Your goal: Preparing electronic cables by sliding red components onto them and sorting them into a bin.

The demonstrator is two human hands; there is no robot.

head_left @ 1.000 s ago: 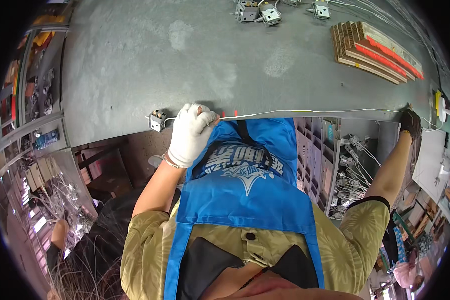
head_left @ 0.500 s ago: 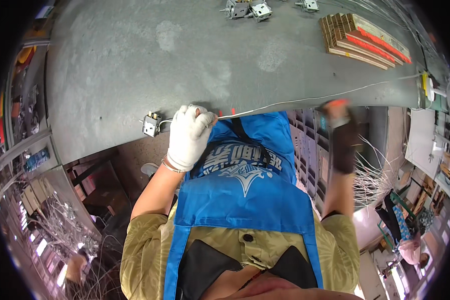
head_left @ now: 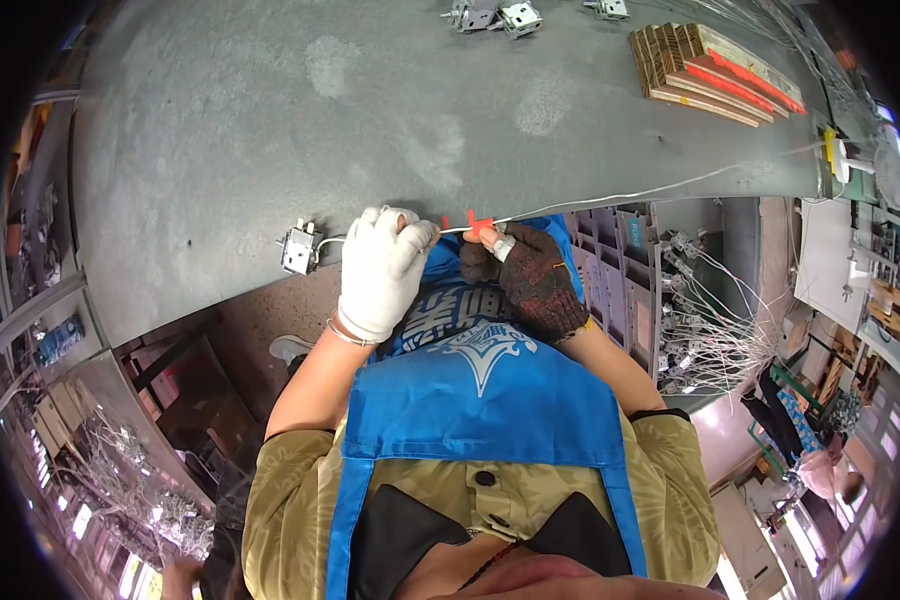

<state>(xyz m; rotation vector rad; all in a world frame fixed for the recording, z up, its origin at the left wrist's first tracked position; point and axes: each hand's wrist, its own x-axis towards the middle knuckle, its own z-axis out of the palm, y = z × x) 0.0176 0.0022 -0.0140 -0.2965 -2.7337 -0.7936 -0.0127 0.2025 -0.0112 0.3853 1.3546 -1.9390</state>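
A thin white wire (head_left: 610, 196) runs along the near edge of the grey bench. At its left end sits a small metal box-shaped part (head_left: 299, 249) with brass-coloured tabs. My left hand (head_left: 378, 270), in a white glove, is closed on the wire just right of that part. My right hand (head_left: 535, 275), in a dark glove with bare fingertips, pinches a small piece of red tape (head_left: 481, 227) against the wire. Small red marks (head_left: 445, 222) show at the bench edge between my hands.
Stacked wooden strips with red edges (head_left: 720, 80) lie at the far right of the bench (head_left: 270, 130). More metal parts (head_left: 495, 16) are at the back. Below the bench on the right hang several wired parts (head_left: 685, 330). A person (head_left: 820, 470) is farther off at the lower right.
My right hand has swung left from the far side of the bench edge, bringing red tape to the wire beside my left hand. The left hand keeps its hold.
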